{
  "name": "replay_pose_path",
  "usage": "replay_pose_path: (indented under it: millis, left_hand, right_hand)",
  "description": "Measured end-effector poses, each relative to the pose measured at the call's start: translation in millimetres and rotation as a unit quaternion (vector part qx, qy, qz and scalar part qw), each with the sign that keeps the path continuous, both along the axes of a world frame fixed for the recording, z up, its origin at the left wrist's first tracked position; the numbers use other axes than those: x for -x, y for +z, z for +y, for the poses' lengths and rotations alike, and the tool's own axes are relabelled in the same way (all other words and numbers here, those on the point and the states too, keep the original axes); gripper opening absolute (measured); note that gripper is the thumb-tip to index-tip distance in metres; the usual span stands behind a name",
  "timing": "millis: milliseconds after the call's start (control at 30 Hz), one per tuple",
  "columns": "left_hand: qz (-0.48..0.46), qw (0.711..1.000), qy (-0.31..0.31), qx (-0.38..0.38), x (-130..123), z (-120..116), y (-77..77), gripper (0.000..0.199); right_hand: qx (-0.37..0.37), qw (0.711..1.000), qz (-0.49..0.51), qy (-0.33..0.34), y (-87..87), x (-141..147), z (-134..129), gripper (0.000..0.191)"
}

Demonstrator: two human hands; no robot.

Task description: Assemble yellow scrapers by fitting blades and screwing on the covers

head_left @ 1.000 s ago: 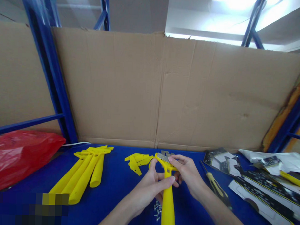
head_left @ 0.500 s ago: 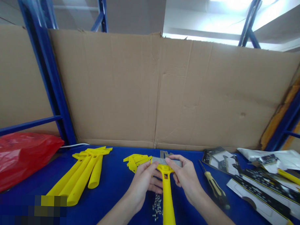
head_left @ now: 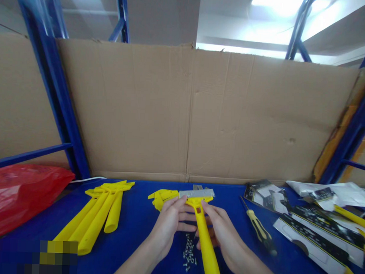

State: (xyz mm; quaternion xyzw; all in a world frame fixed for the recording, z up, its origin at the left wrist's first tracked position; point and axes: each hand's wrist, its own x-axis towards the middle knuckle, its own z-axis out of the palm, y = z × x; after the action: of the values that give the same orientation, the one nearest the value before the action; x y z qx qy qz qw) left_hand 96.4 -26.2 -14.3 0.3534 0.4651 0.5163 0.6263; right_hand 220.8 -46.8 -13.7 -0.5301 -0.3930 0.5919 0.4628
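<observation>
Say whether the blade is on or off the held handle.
On: the blade lies across the top of the handle. Fastened or not, I cannot tell.

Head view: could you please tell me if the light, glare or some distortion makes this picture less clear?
Head view: ceiling lamp is blown out to white at upper right; red bag shows soft sheen. Head view: blue posts lean outward toward the top, probably wide-lens distortion. Head view: screws look too soft to count; the lower left corner is pixelated.

No readable text; print on the black-and-white packaging cards (head_left: 316, 245) at right too small to make out.
</observation>
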Motion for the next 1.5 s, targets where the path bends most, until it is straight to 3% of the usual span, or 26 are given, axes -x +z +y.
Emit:
replay_pose_path:
  millis: [267,467,667,800,1033,1200,1367,1500]
  left_hand:
    - [0.060,0.994,-0.079,-0.035,-5,-1,-5.6,0.030]
    - [0.105,0.992,-0.056,-0.040,-3,1,-5.6,0.040]
    - [0.096,0.993,-0.056,-0.043,-1,5,-7.2,0.034]
    - [0.079,0.996,-0.042,-0.028,0,7,-7.6,0.024]
    - [0.074,0.997,0.015,-0.012,8,16,-7.7,0.021]
    - [0.104,0.994,-0.014,-0.008,12,16,-8.6,0.024]
    - [0.200,0.979,-0.023,-0.015,16,20,-12.7,0.039]
    - [0.372,0.924,-0.034,-0.086,25,27,-19.5,0.036]
  right_hand:
    - [0.019,1.000,0.004,-0.009,-6.8,7,7,0.050]
    - [0.031,0.999,-0.015,0.003,-7.1,7,9,0.054]
    - [0.038,0.999,-0.013,0.012,-10.4,7,11,0.054]
    - [0.049,0.998,-0.001,0.034,-11.8,5,11,0.047]
    - [0.022,0.993,0.060,0.103,-15.1,2,6,0.010]
    - [0.005,0.993,0.037,0.113,-18.1,0,7,0.011]
    - [0.009,0.996,0.004,0.089,-18.9,-4,10,0.011]
    - [0.016,0.997,-0.009,0.078,-19.4,-10,12,0.011]
